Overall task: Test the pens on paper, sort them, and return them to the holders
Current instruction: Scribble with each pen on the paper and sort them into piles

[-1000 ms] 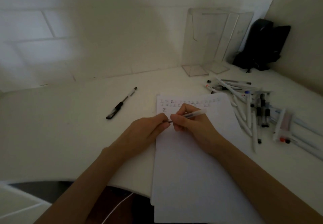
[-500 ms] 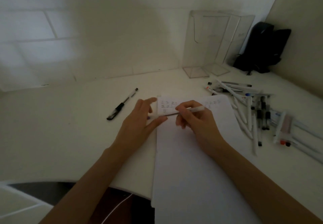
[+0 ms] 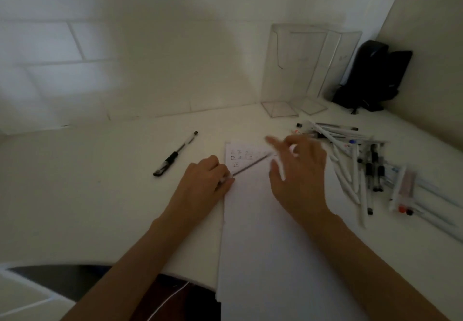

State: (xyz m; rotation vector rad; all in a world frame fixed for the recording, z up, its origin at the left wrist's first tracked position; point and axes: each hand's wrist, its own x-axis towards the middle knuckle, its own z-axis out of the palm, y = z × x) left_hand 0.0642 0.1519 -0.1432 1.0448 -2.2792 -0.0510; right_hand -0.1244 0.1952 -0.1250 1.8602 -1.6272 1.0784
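Observation:
A white paper sheet [image 3: 270, 233] with a few rows of small test marks at its top lies in front of me. My left hand [image 3: 203, 185] is closed on one end of a thin pen [image 3: 251, 164], which slants up to the right across the marks. My right hand [image 3: 298, 170] hovers over the sheet's upper right with its fingers spread and nothing in it, blurred by motion, close to a pile of pens [image 3: 355, 165]. Two clear acrylic holders [image 3: 298, 70] stand against the back wall.
A single black-grip pen [image 3: 175, 154] lies apart on the white table [image 3: 87, 195], left of the paper. A black bag [image 3: 370, 75] sits in the right corner by the wall. The table's curved front edge is near my body.
The pen passed from my right hand to my left hand. My right hand let go, opened its fingers and moved right toward the pile.

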